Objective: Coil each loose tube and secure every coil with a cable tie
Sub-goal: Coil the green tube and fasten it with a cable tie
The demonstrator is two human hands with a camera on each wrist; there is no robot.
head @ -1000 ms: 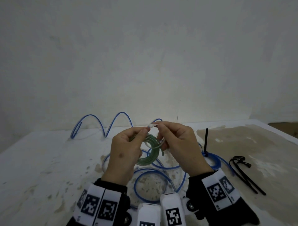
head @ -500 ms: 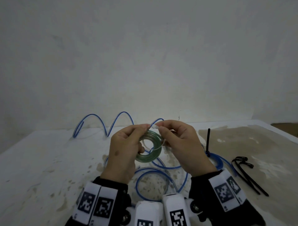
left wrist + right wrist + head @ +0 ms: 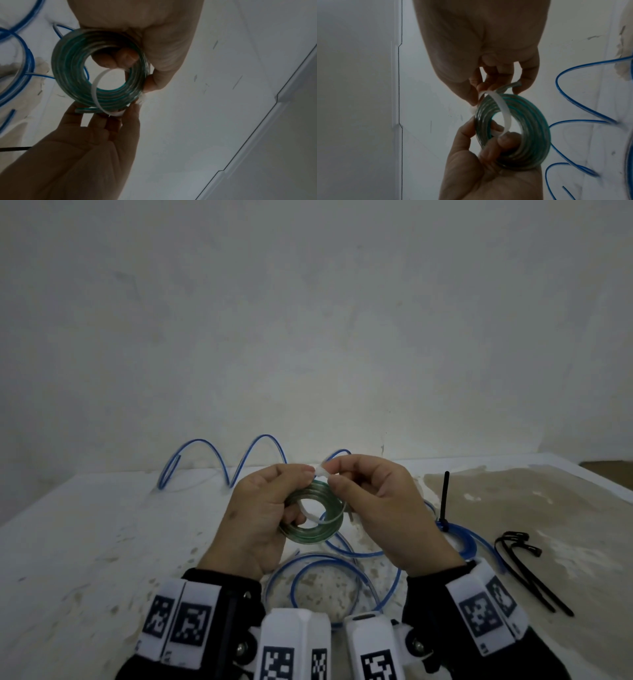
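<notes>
Green coil [image 3: 313, 517] up off surface [image 3: 85, 542], between your hands. White tie [image 3: 96, 94] looped through centre. Left hand [image 3: 253, 522] grips coil, fingers hooked inside; right hand [image 3: 383, 511] pinches tie ends at top. Risk: ease left grip, turns spring loose; tail slips from pinch. Tie head hidden behind fingertips — can't tell if threaded. Loose coil end blurred.
</notes>
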